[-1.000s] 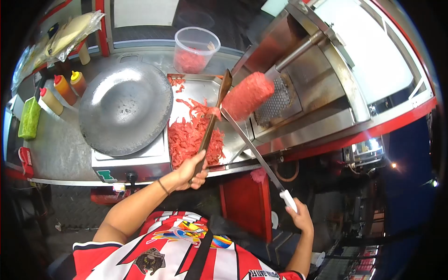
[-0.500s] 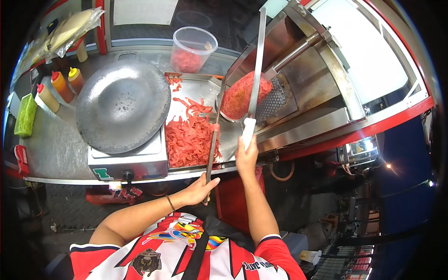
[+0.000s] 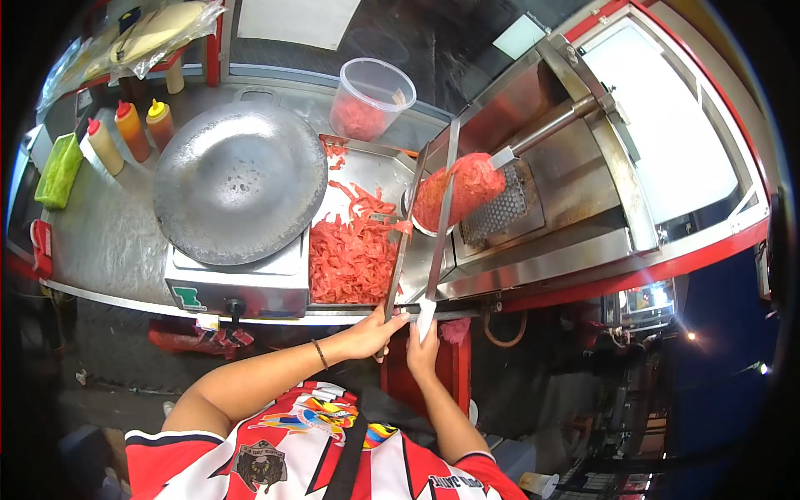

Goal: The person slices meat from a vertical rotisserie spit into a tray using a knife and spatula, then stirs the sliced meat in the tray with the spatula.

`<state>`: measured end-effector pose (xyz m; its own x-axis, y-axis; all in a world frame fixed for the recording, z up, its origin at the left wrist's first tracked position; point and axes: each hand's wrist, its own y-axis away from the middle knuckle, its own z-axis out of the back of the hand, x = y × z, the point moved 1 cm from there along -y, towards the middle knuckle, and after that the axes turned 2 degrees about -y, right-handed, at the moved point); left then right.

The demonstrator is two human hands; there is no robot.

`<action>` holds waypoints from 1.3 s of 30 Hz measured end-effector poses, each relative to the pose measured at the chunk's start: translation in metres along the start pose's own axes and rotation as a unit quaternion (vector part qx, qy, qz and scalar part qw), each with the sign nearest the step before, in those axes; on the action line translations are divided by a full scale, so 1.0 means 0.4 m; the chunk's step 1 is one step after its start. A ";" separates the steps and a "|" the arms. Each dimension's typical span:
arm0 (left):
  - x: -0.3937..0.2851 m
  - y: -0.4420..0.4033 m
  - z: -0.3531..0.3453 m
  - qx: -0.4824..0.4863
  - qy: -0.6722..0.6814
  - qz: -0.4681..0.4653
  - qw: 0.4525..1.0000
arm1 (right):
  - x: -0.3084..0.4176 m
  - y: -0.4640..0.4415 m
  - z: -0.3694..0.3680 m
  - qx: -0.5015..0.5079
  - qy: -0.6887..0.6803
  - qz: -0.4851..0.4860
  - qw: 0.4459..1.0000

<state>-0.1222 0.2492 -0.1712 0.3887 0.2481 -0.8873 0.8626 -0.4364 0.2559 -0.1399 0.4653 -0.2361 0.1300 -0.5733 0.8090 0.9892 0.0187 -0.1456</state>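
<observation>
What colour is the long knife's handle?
White. The knife's handle shows best in the head view, held in the right hand.

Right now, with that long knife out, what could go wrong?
The right hand holds the long knife close beside the left hand, so a slip might cut that hand. The knife also runs near the long tool in the left hand, so the two could knock together. And the meat strips are heaped near the front edge of the tray, so some might spill if bumped.
</observation>
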 end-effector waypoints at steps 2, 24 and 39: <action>0.010 -0.010 -0.004 0.002 0.005 0.003 1.000 | -0.017 -0.015 0.015 0.019 0.002 -0.012 1.000; -0.061 -0.085 0.052 0.000 0.245 0.086 0.966 | 0.054 0.038 0.177 0.089 0.163 -0.038 0.982; -0.046 -0.068 0.160 0.160 0.459 0.102 0.868 | 0.137 0.132 0.527 0.153 0.256 -0.106 0.948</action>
<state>-0.1735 0.2014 -0.1865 0.7438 0.6575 -0.1198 0.6683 -0.7337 0.1224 -0.0660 0.6075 -0.0796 -0.0473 -0.9124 0.4066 0.9729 0.0502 0.2258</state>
